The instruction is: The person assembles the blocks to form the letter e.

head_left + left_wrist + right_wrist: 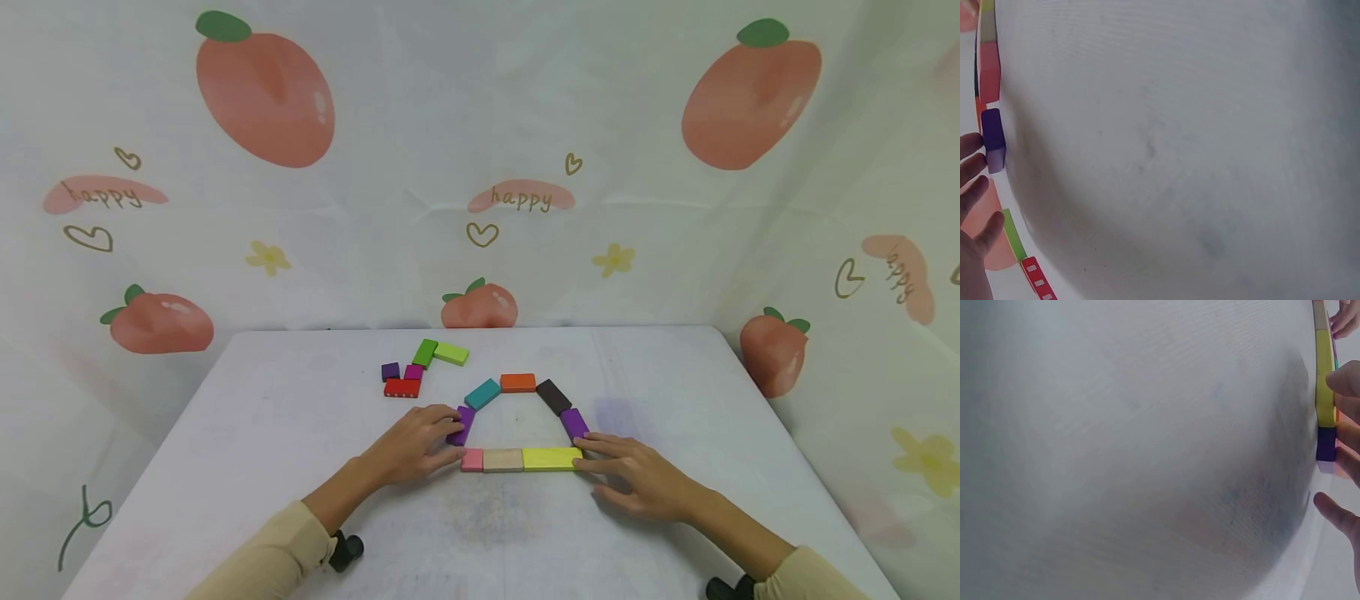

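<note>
Coloured blocks form a closed ring on the table. A pink block (472,460), a beige block (502,460) and a long yellow block (551,459) make its straight near side. My left hand (416,442) has its fingertips at the left purple block (461,427), with the thumb by the pink one. With fingers extended, my right hand (637,475) has its fingertips at the right end of the yellow block and the lower end of the right purple block (574,423). A teal block (482,394), an orange block (518,383) and a dark brown block (553,397) form the far side.
Left of the ring lies a loose group: a red block with white dots (402,388), a magenta block (413,372), a dark purple block (390,372), a green block (424,353) and a lime block (452,353). Printed cloth (405,125) hangs behind the white table (285,400).
</note>
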Motion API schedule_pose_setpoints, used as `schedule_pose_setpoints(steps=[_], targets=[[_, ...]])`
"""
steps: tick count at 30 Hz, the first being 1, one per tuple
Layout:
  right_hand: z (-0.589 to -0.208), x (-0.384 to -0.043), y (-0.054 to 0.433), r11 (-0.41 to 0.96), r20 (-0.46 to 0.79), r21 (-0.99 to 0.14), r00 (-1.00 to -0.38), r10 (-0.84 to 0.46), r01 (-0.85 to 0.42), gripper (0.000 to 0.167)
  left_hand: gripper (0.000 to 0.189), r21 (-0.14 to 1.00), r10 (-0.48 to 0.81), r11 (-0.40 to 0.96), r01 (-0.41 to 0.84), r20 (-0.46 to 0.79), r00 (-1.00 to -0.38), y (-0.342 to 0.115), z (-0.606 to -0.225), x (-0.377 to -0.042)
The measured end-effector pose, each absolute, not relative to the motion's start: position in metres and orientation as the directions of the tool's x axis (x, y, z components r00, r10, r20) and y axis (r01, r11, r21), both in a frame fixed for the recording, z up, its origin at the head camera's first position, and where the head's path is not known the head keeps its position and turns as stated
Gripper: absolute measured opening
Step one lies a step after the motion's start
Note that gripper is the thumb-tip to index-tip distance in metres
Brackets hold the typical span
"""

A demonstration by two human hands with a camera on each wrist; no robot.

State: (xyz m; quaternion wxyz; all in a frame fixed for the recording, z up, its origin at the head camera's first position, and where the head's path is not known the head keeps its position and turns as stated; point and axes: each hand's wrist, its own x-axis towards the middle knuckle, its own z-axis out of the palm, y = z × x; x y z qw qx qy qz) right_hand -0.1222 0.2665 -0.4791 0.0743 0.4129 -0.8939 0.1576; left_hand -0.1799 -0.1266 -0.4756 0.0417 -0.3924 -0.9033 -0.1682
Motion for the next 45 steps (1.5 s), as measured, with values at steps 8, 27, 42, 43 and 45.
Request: schedule_pose_setpoints(steps=[8, 27, 42, 43, 45], targets=[[-0.479, -0.122, 0.267, 0.611, 0.254, -0.220, -0.650, -0.716, -0.760, 0.041, 0.044, 0.259, 0.700, 0.625, 0.737, 0.232, -0.675, -0.126, -0.479, -0.181], [-0.480, -0.123, 0.267, 0.620, 0.250, -0.233, -0.663, -0.706, -0.749, 0.040, 0.040, 0.251, 0.619, 0.685, 0.684, 0.293, -0.729, -0.130, -0.476, -0.195], [-0.482, -0.123, 0.268, 0.608, 0.273, -0.222, -0.648, -0.711, -0.762, 0.040, 0.054, 0.286, 0.402, 0.857, 0.429, 0.150, -0.903, -0.122, -0.465, -0.246], [-0.481, -0.123, 0.268, 0.612, 0.268, -0.225, -0.652, -0.710, -0.759, 0.040, 0.055, 0.287, 0.394, 0.864, 0.413, 0.125, -0.911, -0.121, -0.465, -0.248], [-0.481, -0.122, 0.268, 0.620, 0.253, -0.231, -0.662, -0.706, -0.750, 0.039, 0.057, 0.285, 0.380, 0.877, 0.387, 0.084, -0.921, -0.119, -0.467, -0.253]])
